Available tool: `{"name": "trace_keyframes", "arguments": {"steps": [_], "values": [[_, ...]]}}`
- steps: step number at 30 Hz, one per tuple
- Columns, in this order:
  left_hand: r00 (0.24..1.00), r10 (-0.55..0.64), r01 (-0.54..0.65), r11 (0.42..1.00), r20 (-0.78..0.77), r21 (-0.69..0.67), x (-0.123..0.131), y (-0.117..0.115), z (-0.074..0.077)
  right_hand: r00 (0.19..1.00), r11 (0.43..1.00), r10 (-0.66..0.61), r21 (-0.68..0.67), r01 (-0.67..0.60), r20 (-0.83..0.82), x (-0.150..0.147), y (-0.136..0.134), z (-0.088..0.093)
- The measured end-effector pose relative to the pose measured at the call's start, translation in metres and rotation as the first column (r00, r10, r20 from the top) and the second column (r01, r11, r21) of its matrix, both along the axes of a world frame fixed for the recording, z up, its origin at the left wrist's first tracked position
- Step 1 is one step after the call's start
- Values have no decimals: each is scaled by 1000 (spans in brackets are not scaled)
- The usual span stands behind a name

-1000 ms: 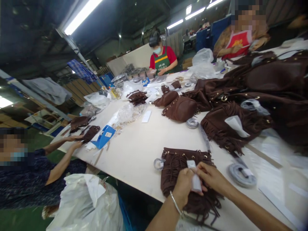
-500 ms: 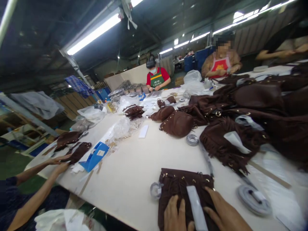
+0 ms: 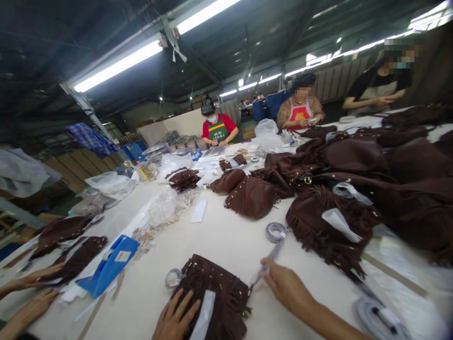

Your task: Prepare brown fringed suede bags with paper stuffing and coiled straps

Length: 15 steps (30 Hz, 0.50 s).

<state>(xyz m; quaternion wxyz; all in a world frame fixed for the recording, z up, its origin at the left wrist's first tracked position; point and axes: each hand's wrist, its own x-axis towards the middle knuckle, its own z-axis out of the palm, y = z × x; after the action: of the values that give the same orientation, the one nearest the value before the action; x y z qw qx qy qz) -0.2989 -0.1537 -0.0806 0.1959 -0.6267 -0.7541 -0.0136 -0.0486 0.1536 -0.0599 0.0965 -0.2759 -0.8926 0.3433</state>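
A dark brown fringed bag [image 3: 226, 288] with metal eyelets lies at an angle on the table near me. My left hand [image 3: 176, 314] rests on its left side, fingers spread. A pale strip [image 3: 204, 315] runs down the front of the bag beside that hand. My right hand [image 3: 288, 283] is closed on the bag's grey-wrapped strap [image 3: 266, 269], just off the upper right corner. That strap leads up to a wrapped coil [image 3: 275, 232]. Another small wrapped coil [image 3: 173, 278] sits at the bag's left corner.
Brown bags [image 3: 354, 160] are heaped along the right. A blue tape dispenser [image 3: 109, 266] stands left, near a co-worker's hands [image 3: 33, 307] on another bag. Clear plastic [image 3: 161, 208] lies mid-table. Another grey coil [image 3: 378, 318] is at lower right. Several people work across the table.
My right hand has left the bag's front and taken hold of the strap. The bag is turned clockwise, with my left hand still on it. My view has swung right.
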Motion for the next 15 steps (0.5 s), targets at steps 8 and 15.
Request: {"name": "trace_keyframes", "arguments": {"steps": [8,15], "values": [[869,276,-298,955,409,-12,42,84,88,842,905,-423,195,378,335,-38,109,-1],[874,311,-167,914,374,-369,78,132,55,891,958,-278,175,228,360,-49,112,16]]}}
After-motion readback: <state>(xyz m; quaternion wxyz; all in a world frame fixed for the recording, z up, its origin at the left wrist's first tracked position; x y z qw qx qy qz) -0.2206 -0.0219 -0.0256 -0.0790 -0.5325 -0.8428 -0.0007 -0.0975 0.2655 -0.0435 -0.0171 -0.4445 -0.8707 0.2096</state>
